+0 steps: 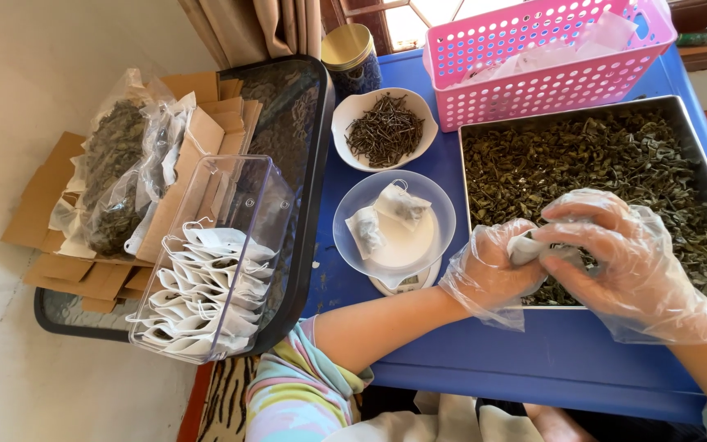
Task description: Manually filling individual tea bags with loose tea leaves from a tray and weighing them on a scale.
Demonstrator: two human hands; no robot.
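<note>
Blue bench (566, 360) beside a pale floor, curtain at the top. Above the shallow metal tray of dark dried tea leaves (697, 131), small white paper tea bag (525, 245), long axis roughly left to right, pinched between gloved left hand (493, 270) and gloved right hand (615, 254). Nearby, clear round dish on a scale (394, 221).

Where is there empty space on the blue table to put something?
Bare blue table runs along the near edge, below the metal tray and both hands. The far side is crowded: white bowl, scale dish, pink basket.
</note>
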